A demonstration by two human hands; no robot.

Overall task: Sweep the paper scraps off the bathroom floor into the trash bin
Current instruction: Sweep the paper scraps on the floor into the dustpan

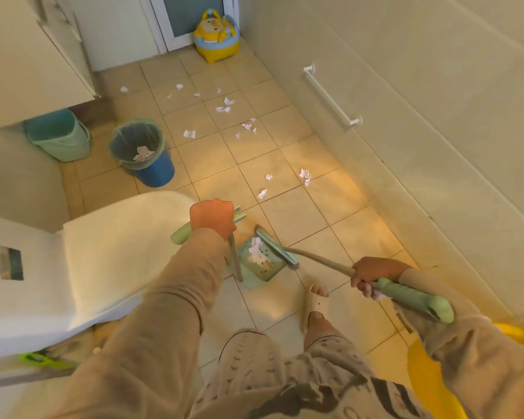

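My left hand [213,217] grips the green handle of a long dustpan. The dustpan [262,272] rests on the tiles in front of my feet and holds white scraps. My right hand [371,275] is closed on the broom handle; the green broom head [277,247] lies across the pan's far edge. Several white paper scraps [224,109] lie scattered over the beige tile floor ahead, some close by [305,174]. The blue trash bin [141,151], lined with a green bag, stands to the left with paper inside.
A white toilet [112,246] sits at my left, touching my left arm's side. A green bucket [59,136] stands under the cabinet beside the bin. A yellow child's potty [215,36] is by the far door. A wall with a towel bar [332,99] runs along the right.
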